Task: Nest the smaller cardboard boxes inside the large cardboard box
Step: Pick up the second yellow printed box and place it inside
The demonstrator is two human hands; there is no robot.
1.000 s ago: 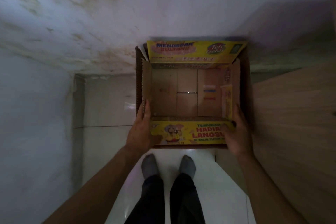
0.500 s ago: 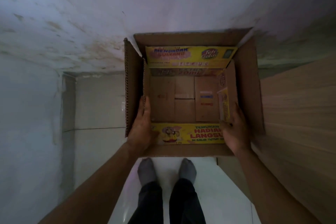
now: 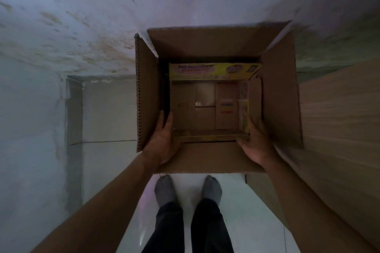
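A large plain cardboard box (image 3: 279, 96) stands on the floor in front of me with its four flaps spread open. Deep inside it sits a smaller box with yellow printed flaps (image 3: 213, 71), also open at the top, its brown bottom visible. My left hand (image 3: 164, 139) grips the smaller box's left near corner, fingers on its left wall. My right hand (image 3: 256, 141) grips its right near corner. Both hands reach down inside the large box.
A stained pale wall (image 3: 82, 16) rises behind and to the left of the box. A wood-grain panel (image 3: 339, 119) runs along the right, close to the box's right flap. My socked feet (image 3: 164, 189) stand on white floor tiles just before the near flap.
The smaller yellow-flapped box has gone down into the large box, from level with its rim to deep inside. Both hands followed it down, still gripping its near corners.
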